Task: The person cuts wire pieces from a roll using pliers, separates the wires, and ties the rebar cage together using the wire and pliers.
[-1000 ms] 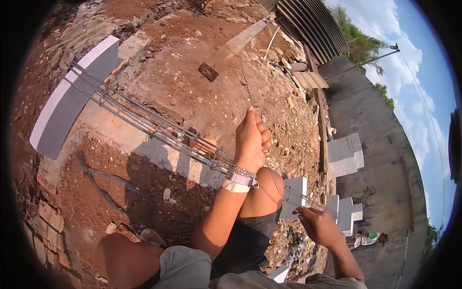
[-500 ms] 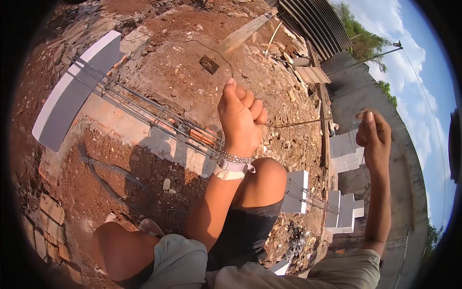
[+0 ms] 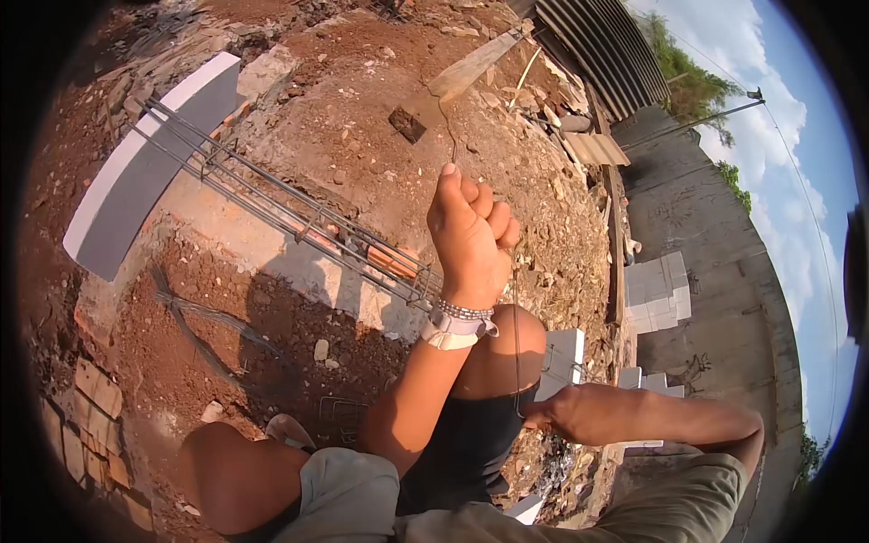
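Note:
My left hand [image 3: 472, 226], with a band and beaded bracelets at the wrist, is closed in a fist around a thin dark wire [image 3: 517, 335]. One stretch of the wire leads up from the fist across the dirt; another hangs down past my knee. Low on the right, beside my thigh, my right hand [image 3: 557, 414] is closed at the wire's lower part, its fingertips partly hidden. Left of my fist lies a long rebar cage [image 3: 312, 222], its far end resting over a curved pale block [image 3: 149, 172].
Loose wires [image 3: 213, 317] lie on reddish soil, near stacked bricks [image 3: 97, 394] at lower left. A wooden plank [image 3: 480, 65] lies ahead, close to a small square hole [image 3: 406, 125]. White blocks [image 3: 656, 291] stand by the concrete wall [image 3: 715, 235] on the right.
My right hand has swung down from the upper right to beside my thigh. The wire between my hands now runs downward instead of sideways. My left fist stays closed, shifted slightly right and down.

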### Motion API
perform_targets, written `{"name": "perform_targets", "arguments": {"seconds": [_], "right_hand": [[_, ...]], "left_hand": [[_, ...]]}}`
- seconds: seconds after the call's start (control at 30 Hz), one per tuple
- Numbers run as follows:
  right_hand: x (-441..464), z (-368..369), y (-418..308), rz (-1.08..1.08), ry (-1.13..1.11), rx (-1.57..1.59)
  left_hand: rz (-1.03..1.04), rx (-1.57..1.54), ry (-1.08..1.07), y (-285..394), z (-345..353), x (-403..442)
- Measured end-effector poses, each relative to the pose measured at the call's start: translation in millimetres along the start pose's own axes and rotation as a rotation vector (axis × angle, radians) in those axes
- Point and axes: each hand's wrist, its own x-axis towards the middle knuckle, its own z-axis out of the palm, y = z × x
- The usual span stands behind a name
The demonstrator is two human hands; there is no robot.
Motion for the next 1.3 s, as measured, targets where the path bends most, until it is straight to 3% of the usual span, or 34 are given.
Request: {"name": "perform_targets", "arguments": {"seconds": [0.07,0.1,0.17,0.2,0.27,0.33,0.37,0.4,0.47,0.5,0.53,0.6,0.63,0.67,0.73,0.8,0.83,0.9,1.0,1.13,1.23,1.3], "right_hand": [[-23.5,-67.3,-33.0,-0.268,0.138,0.386],[-34.7,-81.6,-26.1,-0.206,0.268,0.367],[-19.5,-69.1,26.9,0.201,0.378,-0.031],[-11.5,-45.0,46.8,0.358,0.298,-0.211],[-3.2,-5.1,25.0,0.423,-0.048,-0.303],[-21.7,-19.7,-31.1,-0.16,-0.248,0.332],[-30.8,-45.2,-39.2,-0.267,-0.174,0.464],[-46.6,-71.2,-33.2,-0.23,0.004,0.452],[-39.5,-66.8,13.1,0.145,0.2,0.087],[-29.2,-44.4,35.8,0.279,0.145,-0.096],[-23.6,-16.6,31.0,0.276,-0.013,-0.158],[-20.2,-9.4,-25.1,-0.095,-0.293,0.247],[-20.2,-37.3,-46.4,-0.294,-0.272,0.482],[-34.0,-50.6,-44.0,-0.332,-0.2,0.547],[-52.3,-70.4,-13.3,-0.071,0.046,0.359],[-31.6,-31.6,33.0,0.202,-0.028,0.009],[-25.9,-3.6,32.7,0.199,-0.196,-0.03],[-19.1,5.0,-2.9,0.001,-0.496,0.438],[-92.4,-16.9,-6.1,0.077,-0.403,0.499],[-55.3,35.8,10.7,0.211,-0.276,0.002],[-43.8,-13.1,-11.0,-0.227,-0.314,0.494],[-66.2,-48.1,-18.4,-0.342,-0.051,0.556]], "left_hand": [[-0.027,0.026,0.064,-15.4,-9.1,0.7],[-0.061,0.044,0.078,-22.0,-7.5,-0.5],[-0.132,-0.089,-0.077,-20.3,13.7,-20.9],[-0.178,-0.093,-0.066,-13.8,23.1,-32.3],[-0.126,-0.1,-0.054,-6.5,26.4,-20.1],[-0.089,-0.026,-0.014,-12.1,4.6,-8.4],[-0.123,-0.021,-0.046,-19.8,-1.3,-8.7],[-0.159,-0.019,-0.092,-26.8,0.4,-6.5],[-0.25,-0.057,-0.167,-35.7,12.5,-17.5],[-0.26,-0.083,-0.184,-31.8,23.7,-25.6],[-0.255,-0.078,-0.164,-34.4,22.1,-27.5],[-0.211,-0.032,-0.145,-37.2,10.9,-10.0],[-0.213,-0.008,-0.117,-43.4,3.4,-7.8],[-0.217,0.008,-0.085,-52.4,-2.5,-8.2],[-0.265,-0.06,-0.096,-61.2,5.3,-15.5],[-0.248,-0.088,-0.115,-54.3,19.3,-26.1],[-0.227,-0.062,-0.092,-53.3,18.7,-24.3],[-0.177,0.022,-0.064,-52.2,2.6,-8.6],[-0.238,-0.069,-0.052,-64.7,-4.4,-6.5],[-0.227,-0.041,-0.044,-57.2,14.0,-24.6],[-0.12,0.113,-0.019,-56.4,-2.5,-13.4],[-0.136,0.129,-0.009,-57.6,-4.3,-10.5]]}}
